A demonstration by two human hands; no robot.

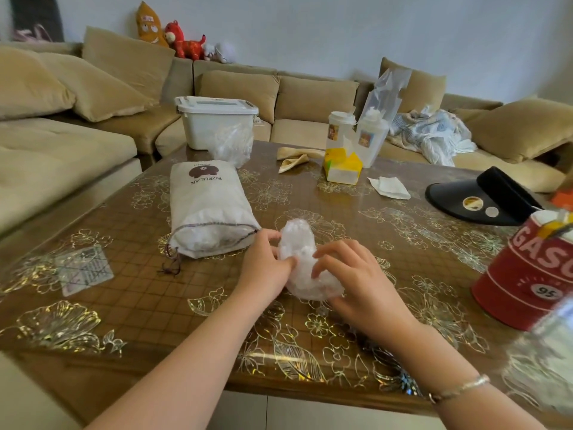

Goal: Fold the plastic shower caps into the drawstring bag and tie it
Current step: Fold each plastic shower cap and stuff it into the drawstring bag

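- the left hand [263,265] and the right hand [350,274] met on a crumpled clear plastic shower cap [302,259] that lay on the brown bench with a gold floral cover [155,305].
- the left hand's fingers were curled against the cap's left side, thumb pinching into the plastic.
- the right hand's fingers were bent over the cap's right side, pressing and gripping the bundle near its lower end.
- the cap's upper end stuck out beyond both hands, away from the person.
- just left of the left hand lay a white fabric drawstring bag with a brown bear print [207,206], its mouth open toward the hands and white plastic visible inside; its dark cord [172,262] trailed on the bench.
- far beyond the left hand stood a white lidded plastic box [217,122].
- right of the right hand stood a red tin with white lettering [527,274], and beyond it a black visor [483,197].
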